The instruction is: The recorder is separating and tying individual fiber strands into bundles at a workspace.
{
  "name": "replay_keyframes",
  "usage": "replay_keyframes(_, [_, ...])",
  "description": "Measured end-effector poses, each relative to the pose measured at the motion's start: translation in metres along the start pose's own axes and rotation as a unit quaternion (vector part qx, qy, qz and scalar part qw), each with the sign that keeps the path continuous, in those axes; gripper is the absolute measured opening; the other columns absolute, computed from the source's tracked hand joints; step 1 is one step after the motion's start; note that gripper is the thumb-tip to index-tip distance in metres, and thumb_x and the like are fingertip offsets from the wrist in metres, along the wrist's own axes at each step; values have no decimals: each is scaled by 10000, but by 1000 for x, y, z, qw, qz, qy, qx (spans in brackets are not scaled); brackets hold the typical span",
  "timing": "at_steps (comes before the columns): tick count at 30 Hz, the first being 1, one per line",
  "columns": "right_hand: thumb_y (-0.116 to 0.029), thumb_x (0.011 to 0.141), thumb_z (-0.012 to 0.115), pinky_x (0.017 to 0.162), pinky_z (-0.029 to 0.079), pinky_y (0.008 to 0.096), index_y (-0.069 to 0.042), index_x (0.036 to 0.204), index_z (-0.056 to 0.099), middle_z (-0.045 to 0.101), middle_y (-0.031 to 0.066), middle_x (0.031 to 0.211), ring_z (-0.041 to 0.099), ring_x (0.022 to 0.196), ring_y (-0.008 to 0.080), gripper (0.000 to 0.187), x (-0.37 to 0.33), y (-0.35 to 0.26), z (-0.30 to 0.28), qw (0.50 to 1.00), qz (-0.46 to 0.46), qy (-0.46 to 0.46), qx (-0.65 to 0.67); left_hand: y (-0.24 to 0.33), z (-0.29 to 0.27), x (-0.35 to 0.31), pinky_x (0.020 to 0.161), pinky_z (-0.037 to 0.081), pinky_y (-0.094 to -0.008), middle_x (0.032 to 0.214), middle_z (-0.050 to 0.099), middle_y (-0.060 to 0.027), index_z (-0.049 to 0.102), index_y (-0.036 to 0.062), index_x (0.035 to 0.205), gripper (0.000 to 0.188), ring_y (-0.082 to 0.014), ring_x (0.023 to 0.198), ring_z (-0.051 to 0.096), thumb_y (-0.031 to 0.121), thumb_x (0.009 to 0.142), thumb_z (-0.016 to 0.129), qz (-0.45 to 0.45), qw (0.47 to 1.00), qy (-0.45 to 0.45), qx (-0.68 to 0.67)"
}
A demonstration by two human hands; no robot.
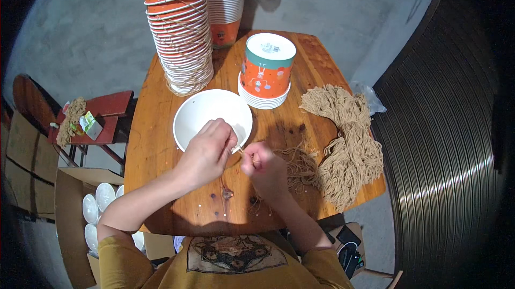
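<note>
A white paper bucket (pixel 196 114) stands mouth up on the wooden table, with a small hole near its far rim. At its near rim, my left hand (pixel 211 141) is closed in a pinch, the fingertips hidden behind the knuckles. My right hand (pixel 265 170) is closed just right of it, fingers curled round a tan cord (pixel 241 150). A short length of this cord runs between both hands, beside the bucket's rim. Loose tan strands (pixel 298 165) lie on the table beyond my right wrist.
A thick hank of tan cord (pixel 348 144) covers the table's right side. Orange and white buckets stand upside down in a short stack (pixel 267 69); a tall corded stack (pixel 179 37) rises at far left. Lower left, a cardboard box (pixel 70 208) holds white bowl-like pieces.
</note>
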State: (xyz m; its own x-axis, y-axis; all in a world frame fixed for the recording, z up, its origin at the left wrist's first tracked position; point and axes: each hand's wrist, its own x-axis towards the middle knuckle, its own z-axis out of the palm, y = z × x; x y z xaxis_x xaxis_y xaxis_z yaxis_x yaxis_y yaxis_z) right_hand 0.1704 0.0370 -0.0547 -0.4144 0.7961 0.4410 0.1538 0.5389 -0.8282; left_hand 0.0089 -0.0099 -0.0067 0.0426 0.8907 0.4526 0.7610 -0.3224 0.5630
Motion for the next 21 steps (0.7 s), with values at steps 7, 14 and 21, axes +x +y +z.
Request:
replay_keyframes(7, [-188, 879, 626, 691, 516, 378, -78, 961, 593, 631, 148, 901, 650, 789, 290, 140, 8, -19, -35, 981, 71, -154, -91, 10, -18, -4, 709, 465, -420, 802, 554, -142, 516, 15, 922, 196, -332, 784, 572, 132, 838, 649, -120, 990, -68, -21])
replay_keyframes(14, [-93, 857, 632, 672, 490, 374, -33, 929, 604, 571, 119, 852, 605, 766, 295, 98, 47, -10, -53, 960, -149, -187, -147, -7, -30, -34, 780, 464, -401, 855, 565, -100, 585, 54, 909, 133, -294, 862, 574, 132, 831, 659, 18, 991, -97, 86])
replay_keyframes(21, [-94, 856, 612, 660, 473, 415, -38, 901, 597, 543, 143, 854, 594, 770, 331, 73, 75, -13, -14, 910, -195, -312, -193, -18, -48, -53, 1009, 330, -456, 942, 565, -67, 612, 85, 916, 101, -260, 962, 548, 126, 832, 651, 89, 988, -64, 112])
